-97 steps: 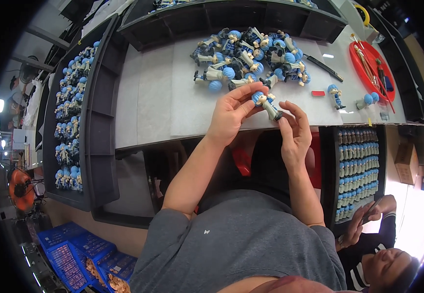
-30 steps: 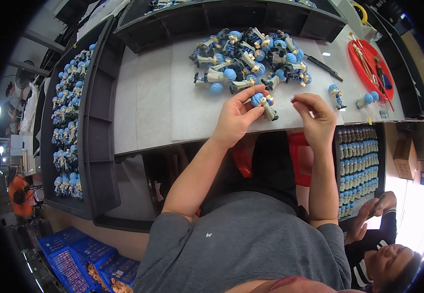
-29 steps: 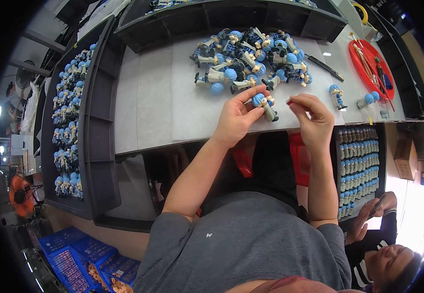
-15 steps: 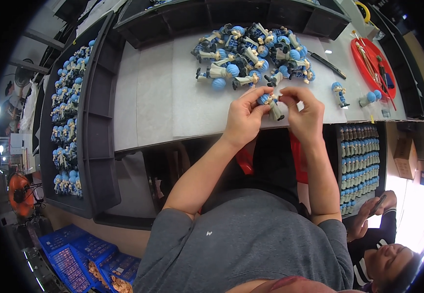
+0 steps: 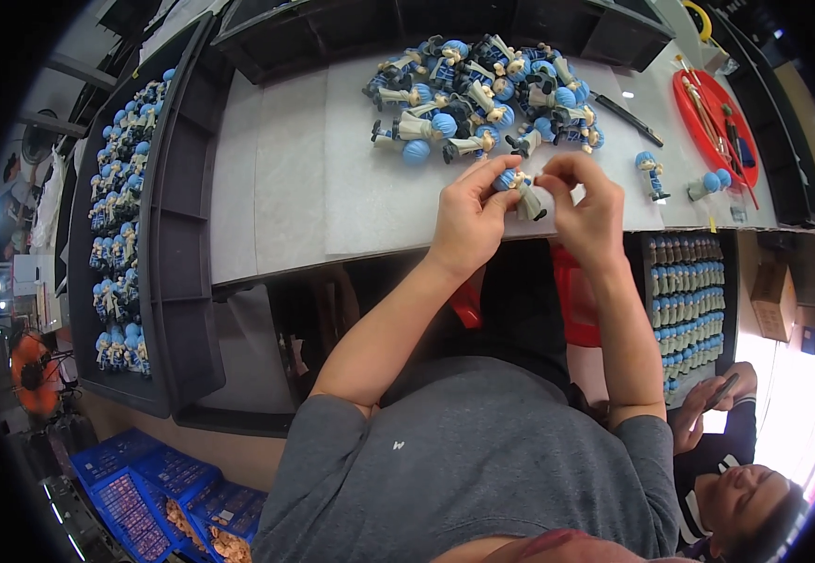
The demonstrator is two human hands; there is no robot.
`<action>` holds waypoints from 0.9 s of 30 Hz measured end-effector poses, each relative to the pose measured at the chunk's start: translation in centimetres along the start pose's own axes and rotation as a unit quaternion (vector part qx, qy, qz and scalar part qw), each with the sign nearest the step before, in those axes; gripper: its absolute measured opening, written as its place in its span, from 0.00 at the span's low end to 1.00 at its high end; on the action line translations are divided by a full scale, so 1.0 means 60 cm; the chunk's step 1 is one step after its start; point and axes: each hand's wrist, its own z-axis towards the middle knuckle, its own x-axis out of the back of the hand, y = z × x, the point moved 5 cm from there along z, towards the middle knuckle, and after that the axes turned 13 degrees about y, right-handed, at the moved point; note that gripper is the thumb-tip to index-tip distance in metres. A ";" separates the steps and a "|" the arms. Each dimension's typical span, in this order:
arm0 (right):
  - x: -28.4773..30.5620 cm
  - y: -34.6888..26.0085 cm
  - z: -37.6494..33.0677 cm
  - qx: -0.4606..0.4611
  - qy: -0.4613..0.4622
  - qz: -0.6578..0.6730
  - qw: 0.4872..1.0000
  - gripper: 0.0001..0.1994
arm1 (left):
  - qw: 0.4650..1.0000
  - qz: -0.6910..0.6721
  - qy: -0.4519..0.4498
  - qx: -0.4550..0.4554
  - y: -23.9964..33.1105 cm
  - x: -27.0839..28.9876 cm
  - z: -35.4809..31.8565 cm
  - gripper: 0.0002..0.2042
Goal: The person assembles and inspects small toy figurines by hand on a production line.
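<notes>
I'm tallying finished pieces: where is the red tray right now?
In the head view the red tray lies at the far right of the grey table, right of the pile of blue-haired figures, tools on it.

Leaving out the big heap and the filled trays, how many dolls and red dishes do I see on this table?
Held doll: 1
Loose dolls beside the red dish: 2
Red dish: 1
Total: 4
</notes>
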 end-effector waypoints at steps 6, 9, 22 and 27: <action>-0.005 -0.039 -0.018 0.100 -0.027 -0.047 0.994 0.06 | 0.997 0.056 0.017 -0.047 0.009 -0.003 -0.005 0.15; 0.004 -0.041 0.001 0.071 -0.006 -0.091 0.993 0.07 | 0.994 0.081 0.027 -0.068 0.018 -0.003 -0.006 0.14; -0.001 -0.029 0.004 0.079 -0.062 -0.076 0.992 0.09 | 0.985 0.144 0.002 -0.096 0.017 -0.003 -0.008 0.15; -0.005 -0.040 -0.005 0.139 -0.076 -0.076 0.984 0.08 | 0.985 0.145 0.000 -0.088 0.020 -0.002 -0.013 0.15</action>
